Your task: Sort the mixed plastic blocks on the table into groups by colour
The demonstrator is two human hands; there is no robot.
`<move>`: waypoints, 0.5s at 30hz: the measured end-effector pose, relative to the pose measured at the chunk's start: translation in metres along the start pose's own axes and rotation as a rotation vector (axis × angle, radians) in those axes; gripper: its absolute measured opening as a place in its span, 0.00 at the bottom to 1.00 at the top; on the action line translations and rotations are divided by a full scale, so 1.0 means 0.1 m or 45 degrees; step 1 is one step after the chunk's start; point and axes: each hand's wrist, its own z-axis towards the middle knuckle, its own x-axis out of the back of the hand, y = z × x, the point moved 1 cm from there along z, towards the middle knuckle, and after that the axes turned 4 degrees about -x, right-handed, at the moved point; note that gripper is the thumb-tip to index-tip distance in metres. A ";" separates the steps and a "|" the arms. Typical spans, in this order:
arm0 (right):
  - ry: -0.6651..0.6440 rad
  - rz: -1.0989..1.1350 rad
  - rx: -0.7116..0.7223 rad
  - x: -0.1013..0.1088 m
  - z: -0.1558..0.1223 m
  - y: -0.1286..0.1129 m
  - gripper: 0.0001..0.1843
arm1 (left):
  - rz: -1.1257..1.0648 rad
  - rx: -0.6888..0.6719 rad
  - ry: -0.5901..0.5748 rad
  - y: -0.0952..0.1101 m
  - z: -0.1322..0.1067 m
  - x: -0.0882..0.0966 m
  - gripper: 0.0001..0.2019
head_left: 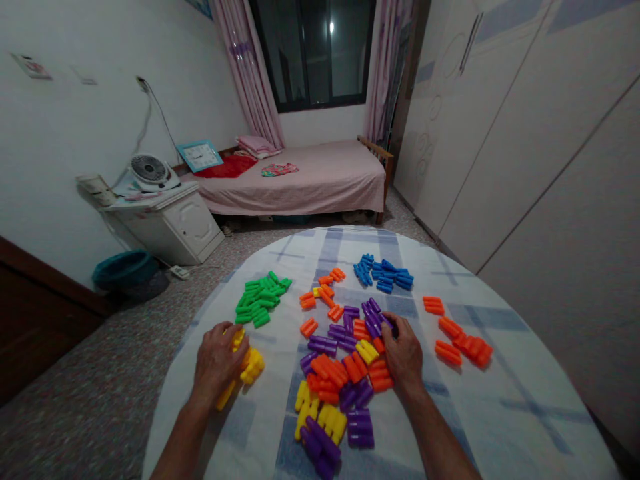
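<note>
My left hand (217, 360) curls over the small heap of yellow plastic building blocks (253, 366) at the table's left, with a yellow block (238, 339) between thumb and fingers. On the right edge of the mixed pile, my right hand (404, 352) has its fingertips closed at a purple block (373, 323); its grip is partly hidden. Around it lie orange blocks (327, 369), further purple blocks (361, 428) and yellow blocks (332, 422). The blocks look like short tubes joined side by side.
Green blocks (261, 298) lie at the left back, blue blocks (384, 274) at the far middle and a group of orange blocks (473, 348) to the right. A checked cloth covers the round-edged table (530, 380). Beyond stand a bed (330, 177) and a white cabinet (183, 223).
</note>
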 end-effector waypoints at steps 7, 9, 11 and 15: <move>-0.004 0.002 0.005 0.00 0.00 0.01 0.18 | -0.102 -0.011 -0.057 0.02 -0.02 -0.07 0.22; 0.000 0.002 -0.002 0.00 0.00 0.01 0.18 | -0.112 0.002 -0.035 0.01 -0.02 -0.06 0.22; 0.000 -0.003 -0.007 0.00 -0.01 0.01 0.18 | -0.097 0.018 0.022 0.03 0.00 -0.03 0.22; -0.001 -0.015 -0.006 0.00 -0.01 0.01 0.18 | -0.155 -0.072 0.190 0.30 0.17 0.05 0.18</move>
